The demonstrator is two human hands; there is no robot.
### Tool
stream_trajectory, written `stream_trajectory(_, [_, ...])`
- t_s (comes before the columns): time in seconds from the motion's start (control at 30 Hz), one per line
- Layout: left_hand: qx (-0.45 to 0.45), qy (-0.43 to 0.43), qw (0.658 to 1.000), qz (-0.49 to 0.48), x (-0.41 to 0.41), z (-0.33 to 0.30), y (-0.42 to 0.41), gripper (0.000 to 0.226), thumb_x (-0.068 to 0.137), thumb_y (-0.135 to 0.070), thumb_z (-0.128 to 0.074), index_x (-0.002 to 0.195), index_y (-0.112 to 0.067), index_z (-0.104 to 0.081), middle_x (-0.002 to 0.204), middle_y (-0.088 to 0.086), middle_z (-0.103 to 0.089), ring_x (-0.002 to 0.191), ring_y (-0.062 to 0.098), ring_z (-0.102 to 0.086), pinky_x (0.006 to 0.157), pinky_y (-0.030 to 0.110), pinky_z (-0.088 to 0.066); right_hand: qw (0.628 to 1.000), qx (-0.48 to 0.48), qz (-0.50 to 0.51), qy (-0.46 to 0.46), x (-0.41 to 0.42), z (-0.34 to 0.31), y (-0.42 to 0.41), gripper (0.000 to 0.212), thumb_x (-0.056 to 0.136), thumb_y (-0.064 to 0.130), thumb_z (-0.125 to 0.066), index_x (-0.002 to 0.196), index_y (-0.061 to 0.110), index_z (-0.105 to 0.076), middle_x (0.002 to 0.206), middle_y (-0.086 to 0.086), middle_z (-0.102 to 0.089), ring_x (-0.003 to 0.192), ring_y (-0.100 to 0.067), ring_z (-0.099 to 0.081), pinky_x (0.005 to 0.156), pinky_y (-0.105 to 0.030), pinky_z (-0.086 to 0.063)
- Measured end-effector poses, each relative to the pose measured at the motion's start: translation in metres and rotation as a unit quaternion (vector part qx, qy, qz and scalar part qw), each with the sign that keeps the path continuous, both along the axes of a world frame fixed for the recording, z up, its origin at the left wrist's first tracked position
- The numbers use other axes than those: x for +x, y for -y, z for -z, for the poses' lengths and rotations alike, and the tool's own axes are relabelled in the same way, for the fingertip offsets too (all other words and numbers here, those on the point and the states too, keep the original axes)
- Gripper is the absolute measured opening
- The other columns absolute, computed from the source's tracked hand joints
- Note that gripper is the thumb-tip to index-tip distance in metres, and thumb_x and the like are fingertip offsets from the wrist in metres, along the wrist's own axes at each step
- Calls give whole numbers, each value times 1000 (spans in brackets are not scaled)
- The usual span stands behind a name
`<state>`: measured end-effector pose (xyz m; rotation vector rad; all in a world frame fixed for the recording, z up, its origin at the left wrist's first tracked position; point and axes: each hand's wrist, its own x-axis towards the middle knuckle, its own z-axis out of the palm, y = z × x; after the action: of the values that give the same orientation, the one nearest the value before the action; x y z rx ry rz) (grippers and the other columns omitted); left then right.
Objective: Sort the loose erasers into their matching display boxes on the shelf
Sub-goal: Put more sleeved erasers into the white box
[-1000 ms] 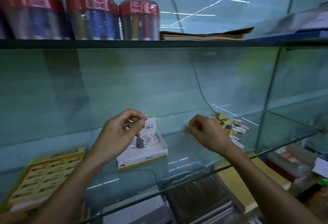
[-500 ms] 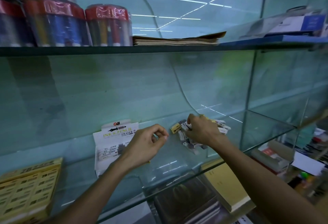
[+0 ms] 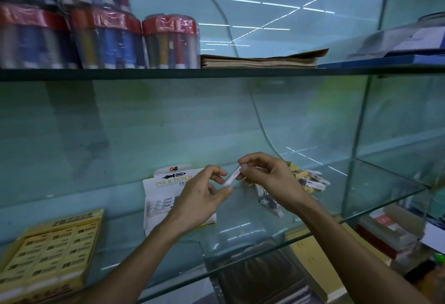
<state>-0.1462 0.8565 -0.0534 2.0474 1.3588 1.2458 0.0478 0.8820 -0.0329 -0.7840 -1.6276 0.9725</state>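
Observation:
My right hand [image 3: 269,178] pinches a small white eraser [image 3: 233,175] by its upper end, held tilted above the glass shelf [image 3: 240,234]. My left hand [image 3: 199,198] sits just left of it, thumb and fingertips curled around the eraser's lower end. Behind my left hand stands a white ink-and-pencil eraser display box [image 3: 159,198] with several erasers inside. A pile of loose yellow and white-grey erasers [image 3: 310,179] lies to the right, partly hidden by my right hand. A yellow display box [image 3: 48,253] full of yellow erasers sits at the far left.
The upper shelf holds wrapped tubs of coloured pens [image 3: 103,36] and a stack of brown paper [image 3: 260,59]. A vertical glass divider [image 3: 356,149] bounds the shelf on the right. Books and boxes [image 3: 385,231] lie on the level below.
My right hand lifted a white eraser out of the loose pile and brought it left. My left hand rose to meet it at the eraser's lower end.

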Motion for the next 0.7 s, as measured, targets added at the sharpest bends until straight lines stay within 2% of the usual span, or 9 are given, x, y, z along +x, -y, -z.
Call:
stream_trajectory(0.1, [12,12,1000,-5,-6,-2,4,14,91,-27,-66,103,-25,-60,94,-14,-64,67,12,-59,62,26,-46,999,11,-35,-16,-11,2,8,17,89,2,-65,105,1,-67,97,-17,-70,82,-16,-70,73,-24,-55])
stream_trajectory(0.17, [37,21,999,-13,-12,-2,6,7,91,-24,-66,98,-24,-63,82,-15,-65,62,7,-57,60,20,-41,998,16,-60,-19,-16,4,10,19,88,1,-65,106,1,-66,100,-16,-70,85,-17,-70,75,-26,-56])
stream_trajectory(0.3, [74,32,995,-62,-30,-3,15,10,85,-17,-74,91,-20,-67,72,-20,-64,60,1,-54,57,12,-39,996,-5,-75,-37,-25,8,10,26,88,6,-66,114,8,-64,104,-12,-72,92,-24,-70,76,-32,-58])
stream_trajectory(0.37, [86,24,993,-76,-40,-4,19,11,84,-17,-75,89,-22,-67,73,-28,-62,58,1,-53,56,14,-41,996,-26,-75,-42,-31,9,9,25,88,13,-66,113,8,-65,102,-12,-73,94,-27,-70,77,-35,-59])
stream_trajectory(0.47, [100,14,991,-89,-51,-6,22,12,81,-17,-77,88,-22,-67,73,-28,-63,55,2,-53,54,12,-38,995,-31,-88,-22,-44,10,7,25,86,17,-67,108,5,-67,96,-13,-73,89,-26,-70,75,-34,-58])
stream_trajectory(0.57, [115,-25,988,-101,-61,-7,27,14,80,-18,-78,88,-19,-67,73,-27,-63,56,1,-53,54,10,-35,995,-13,-96,1,-60,9,4,17,87,8,-68,102,-1,-68,82,-12,-70,73,-17,-66,66,-29,-54])
stream_trajectory(0.7, [141,-107,978,-108,-80,-11,30,18,80,-25,-79,93,-25,-66,88,-16,-63,76,6,-57,65,10,-38,994,1,-102,49,-80,5,1,14,86,7,-70,98,0,-68,78,-4,-69,65,-6,-63,63,-18,-48])
